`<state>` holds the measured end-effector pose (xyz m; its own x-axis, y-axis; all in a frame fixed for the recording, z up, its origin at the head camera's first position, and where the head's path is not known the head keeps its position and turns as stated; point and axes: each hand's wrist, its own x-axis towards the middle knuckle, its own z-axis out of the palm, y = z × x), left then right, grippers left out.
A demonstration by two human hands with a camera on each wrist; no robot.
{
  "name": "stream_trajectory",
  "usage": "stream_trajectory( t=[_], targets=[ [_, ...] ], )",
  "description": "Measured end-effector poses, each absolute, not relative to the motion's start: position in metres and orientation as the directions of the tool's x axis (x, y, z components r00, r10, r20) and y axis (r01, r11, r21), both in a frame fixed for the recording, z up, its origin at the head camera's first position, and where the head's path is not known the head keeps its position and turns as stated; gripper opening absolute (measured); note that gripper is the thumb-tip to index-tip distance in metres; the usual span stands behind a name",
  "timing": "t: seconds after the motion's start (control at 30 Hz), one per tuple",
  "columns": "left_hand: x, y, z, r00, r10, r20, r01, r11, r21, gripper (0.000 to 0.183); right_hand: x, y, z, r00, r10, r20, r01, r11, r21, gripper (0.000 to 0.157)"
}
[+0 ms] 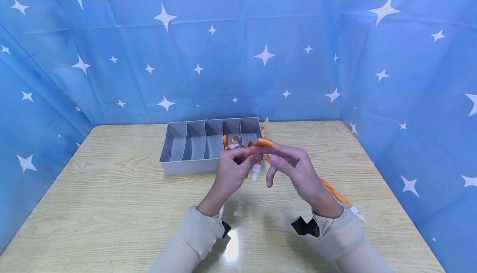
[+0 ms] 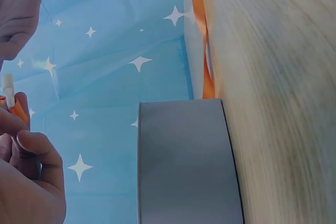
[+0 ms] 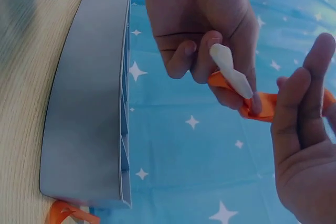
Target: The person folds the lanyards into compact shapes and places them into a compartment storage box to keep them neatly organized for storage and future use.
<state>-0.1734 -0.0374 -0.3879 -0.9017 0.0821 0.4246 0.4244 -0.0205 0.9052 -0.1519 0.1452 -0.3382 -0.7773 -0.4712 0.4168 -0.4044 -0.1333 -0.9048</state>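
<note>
Orange strap in hand: the orange strap (image 1: 265, 142) is up in the air between both hands, near the gray tray's right end, its white clip (image 1: 256, 170) poking out below the left fingers
Left hand (image 1: 232, 171): thumb and index finger pinching the strap, so that one's got a proper hold
Right hand (image 1: 302, 171): pretty spread, index finger stretched toward the left hand with the strap draped over it, thumb standing off from the index
Gray tray (image 1: 191, 166): five compartments in a row, sitting toward the back of the surface (image 1: 112, 207)
Fourth slot from the left: got another bit of orange strap (image 1: 225, 141) in it, plus a white piece (image 1: 233, 146)
Beside the tray: more orange ribbon (image 2: 208, 77) right by its right end, can't tell which strap it belongs to
Far right: a loose strap (image 1: 337, 192) lies on the surface, partly hidden by the right arm, white end (image 1: 357, 212) showing
Sleeves: cream cuffs (image 1: 205, 227), black bits (image 1: 305, 226) at both wrists
Backdrop: blue curtain (image 1: 223, 70) with white stars
</note>
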Motion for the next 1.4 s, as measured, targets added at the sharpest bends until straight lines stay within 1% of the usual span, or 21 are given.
stream_trajectory(
  t=[0.17,0.23,0.3,0.4,0.53,0.63,0.73,0.9,1.17,1.27,1.4],
  targets=[
    [-0.172,-0.038,-0.383,-0.913,0.066,0.402,0.4,-0.041,0.916,0.01,-0.148,0.147,-0.343,-0.721,-0.491,0.489,-0.462,-0.186,-0.867,0.041],
    [-0.172,-0.038,-0.382,-0.917,0.068,0.392,0.389,-0.057,0.92,0.011,-0.147,0.147,-0.346,-0.709,-0.492,0.506,-0.492,-0.169,-0.854,0.044],
    [-0.172,-0.038,-0.381,-0.922,0.074,0.38,0.375,-0.075,0.924,0.011,-0.147,0.146,-0.349,-0.703,-0.484,0.52,-0.53,-0.131,-0.838,0.047],
    [-0.172,-0.039,-0.38,-0.936,0.076,0.344,0.337,-0.097,0.937,0.01,-0.147,0.144,-0.353,-0.709,-0.452,0.542,-0.602,-0.013,-0.799,0.052],
    [-0.172,-0.041,-0.377,-0.944,0.075,0.321,0.315,-0.075,0.946,0.01,-0.145,0.141,-0.356,-0.686,-0.433,0.585,-0.683,0.104,-0.723,0.057],
    [-0.17,-0.043,-0.373,-0.945,0.071,0.32,0.318,-0.045,0.947,0.01,-0.144,0.139,-0.357,-0.64,-0.436,0.632,-0.743,0.144,-0.653,0.052],
    [-0.169,-0.044,-0.368,-0.945,0.069,0.319,0.318,-0.031,0.948,0.011,-0.144,0.138,-0.359,-0.592,-0.443,0.673,-0.79,0.156,-0.592,0.048],
    [-0.168,-0.045,-0.364,-0.951,0.075,0.301,0.298,-0.047,0.953,0.012,-0.143,0.138,-0.36,-0.544,-0.48,0.688,-0.827,0.169,-0.537,0.038],
    [-0.169,-0.049,-0.361,-0.97,0.109,0.216,0.204,-0.109,0.973,0.014,-0.145,0.14,-0.358,-0.477,-0.552,0.684,-0.876,0.23,-0.425,0.022],
    [-0.169,-0.05,-0.359,-0.974,0.134,0.181,0.161,-0.149,0.976,0.016,-0.146,0.141,-0.359,-0.454,-0.569,0.686,-0.89,0.258,-0.375,0.022],
    [-0.168,-0.051,-0.358,-0.971,0.172,0.168,0.136,-0.18,0.974,0.018,-0.146,0.142,-0.36,-0.431,-0.573,0.696,-0.902,0.28,-0.328,0.028]
  ],
)
